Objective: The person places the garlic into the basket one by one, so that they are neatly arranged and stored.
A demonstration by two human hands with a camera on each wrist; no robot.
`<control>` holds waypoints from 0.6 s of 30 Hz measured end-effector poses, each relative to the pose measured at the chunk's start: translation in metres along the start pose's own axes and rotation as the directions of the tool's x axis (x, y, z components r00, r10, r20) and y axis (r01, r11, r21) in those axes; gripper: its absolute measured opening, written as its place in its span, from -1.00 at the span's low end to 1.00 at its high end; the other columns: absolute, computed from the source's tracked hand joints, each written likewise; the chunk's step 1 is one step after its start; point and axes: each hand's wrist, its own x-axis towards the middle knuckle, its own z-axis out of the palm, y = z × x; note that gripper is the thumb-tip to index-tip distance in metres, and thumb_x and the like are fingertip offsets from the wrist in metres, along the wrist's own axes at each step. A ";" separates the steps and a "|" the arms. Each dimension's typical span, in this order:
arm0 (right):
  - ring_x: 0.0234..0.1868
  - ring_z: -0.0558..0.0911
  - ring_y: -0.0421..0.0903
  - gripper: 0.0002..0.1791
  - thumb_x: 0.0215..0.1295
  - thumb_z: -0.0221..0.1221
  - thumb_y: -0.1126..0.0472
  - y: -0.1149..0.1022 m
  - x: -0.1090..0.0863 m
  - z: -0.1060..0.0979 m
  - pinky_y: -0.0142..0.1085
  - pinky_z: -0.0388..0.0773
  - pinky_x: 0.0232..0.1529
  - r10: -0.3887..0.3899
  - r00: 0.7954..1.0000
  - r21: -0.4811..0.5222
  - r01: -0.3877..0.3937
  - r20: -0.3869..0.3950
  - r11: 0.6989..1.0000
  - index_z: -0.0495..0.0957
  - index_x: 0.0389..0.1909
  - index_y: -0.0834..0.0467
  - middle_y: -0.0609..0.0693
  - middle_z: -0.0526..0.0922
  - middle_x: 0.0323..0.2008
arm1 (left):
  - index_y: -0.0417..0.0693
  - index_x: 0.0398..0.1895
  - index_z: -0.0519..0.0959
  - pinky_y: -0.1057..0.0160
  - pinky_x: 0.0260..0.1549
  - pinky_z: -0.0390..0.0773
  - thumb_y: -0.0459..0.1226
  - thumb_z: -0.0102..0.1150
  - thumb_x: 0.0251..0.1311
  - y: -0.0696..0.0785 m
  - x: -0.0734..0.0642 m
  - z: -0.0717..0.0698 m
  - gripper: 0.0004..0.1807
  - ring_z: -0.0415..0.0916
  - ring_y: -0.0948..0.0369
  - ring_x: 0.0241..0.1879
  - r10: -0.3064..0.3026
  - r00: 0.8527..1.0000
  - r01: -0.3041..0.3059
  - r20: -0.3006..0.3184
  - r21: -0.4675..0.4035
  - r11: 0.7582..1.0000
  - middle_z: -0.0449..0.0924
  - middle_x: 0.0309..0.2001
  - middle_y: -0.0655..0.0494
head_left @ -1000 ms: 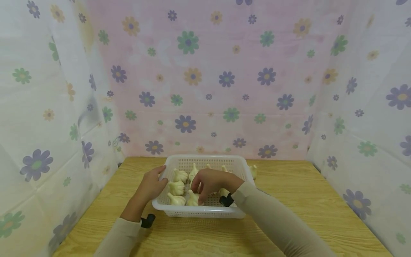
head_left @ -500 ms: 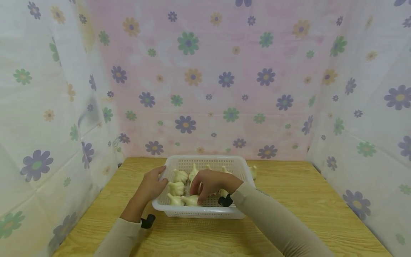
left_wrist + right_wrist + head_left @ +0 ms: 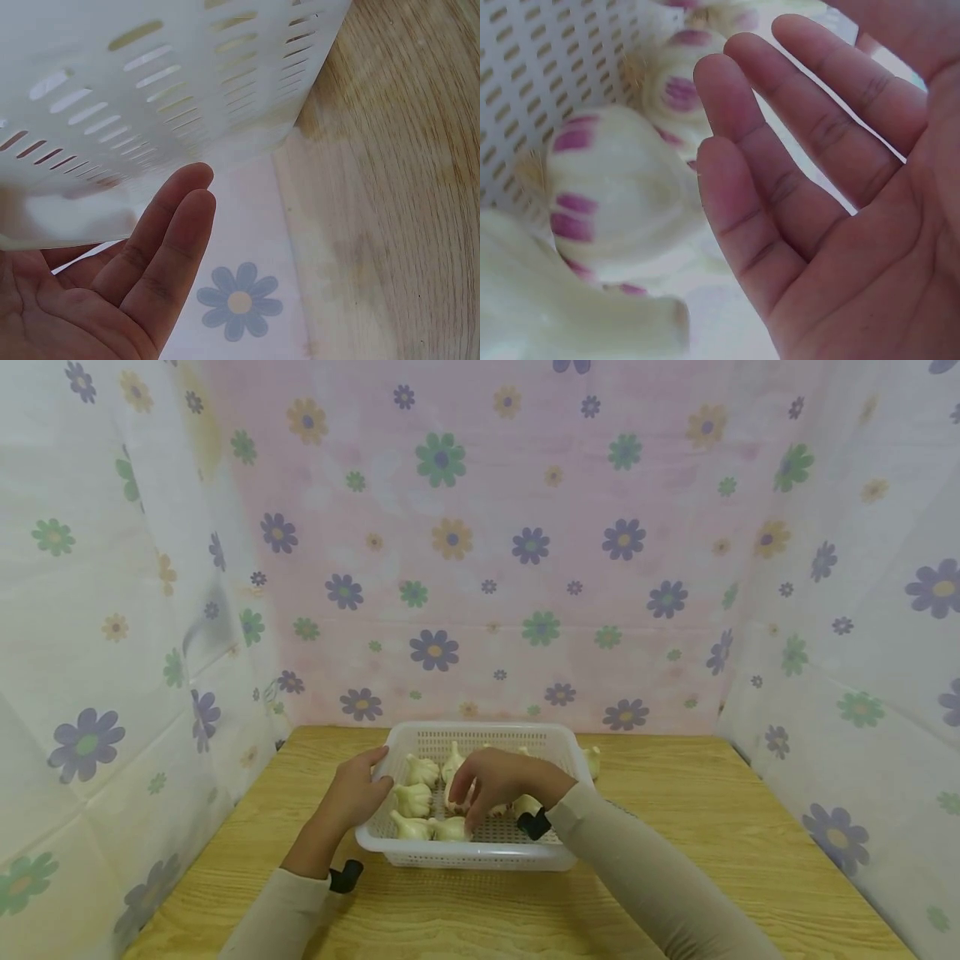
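A white slotted plastic basket (image 3: 480, 855) holds several pale garlic bulbs (image 3: 413, 801); purple streaks show on a bulb (image 3: 622, 187) in the right wrist view. My left hand (image 3: 356, 793) grips the basket's left rim, with the thumb over it. Its outer fingers (image 3: 176, 247) lie fairly straight along the outside wall. Inside the basket, my right hand (image 3: 502, 778) hovers among the bulbs with loosely bent fingers (image 3: 735, 202) and nothing in its grasp. Just below its fingertips a garlic bulb (image 3: 452, 829) lies on its side near the front wall. The right hand hides some bulbs behind it.
The basket stands on a wood-grain table (image 3: 660, 877). Beyond its right rim sits another garlic bulb (image 3: 592, 762). A flowered cloth (image 3: 487, 543) hangs at the back and on both sides. Black wrist pieces (image 3: 346, 876) stick out from both sleeves.
The front garlic bulb under my right hand has tipped from upright onto its side, stem to the left. My right hand has let go and lifted slightly. My left hand stays on the rim.
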 end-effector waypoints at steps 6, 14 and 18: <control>-0.11 0.76 -0.18 -0.52 0.10 0.54 0.08 0.004 -0.011 -0.018 -0.32 0.70 -0.12 0.008 0.999 0.017 -0.007 -0.045 1.000 0.74 0.08 0.05 -0.05 0.77 0.03 | -0.23 0.55 0.28 0.25 -0.58 0.59 -0.29 0.08 0.38 0.000 -0.001 0.000 -0.32 0.61 0.14 -0.43 -0.001 1.000 0.001 0.000 0.007 1.000 0.38 0.44 -0.35; -0.04 0.76 -0.04 -0.61 0.19 0.49 0.06 0.015 -0.038 -0.041 -0.26 0.70 -0.05 -0.045 0.978 0.034 0.053 -0.203 0.998 0.73 0.06 -0.10 -0.01 0.74 0.10 | -0.24 0.55 0.29 0.25 -0.58 0.60 -0.30 0.09 0.37 -0.001 0.001 0.000 -0.33 0.61 0.15 -0.46 0.006 1.000 -0.006 -0.010 0.013 1.000 0.40 0.42 -0.35; 0.06 0.73 0.00 -0.57 0.21 0.47 -0.04 0.020 -0.054 -0.048 -0.19 0.67 0.06 -0.061 0.964 0.038 0.073 -0.258 0.997 0.70 0.11 -0.15 -0.02 0.71 0.15 | -0.23 0.54 0.30 0.25 -0.54 0.63 -0.29 0.10 0.37 -0.001 0.002 0.001 -0.33 0.64 0.12 -0.38 0.006 1.000 -0.006 -0.013 0.018 1.000 0.41 0.42 -0.33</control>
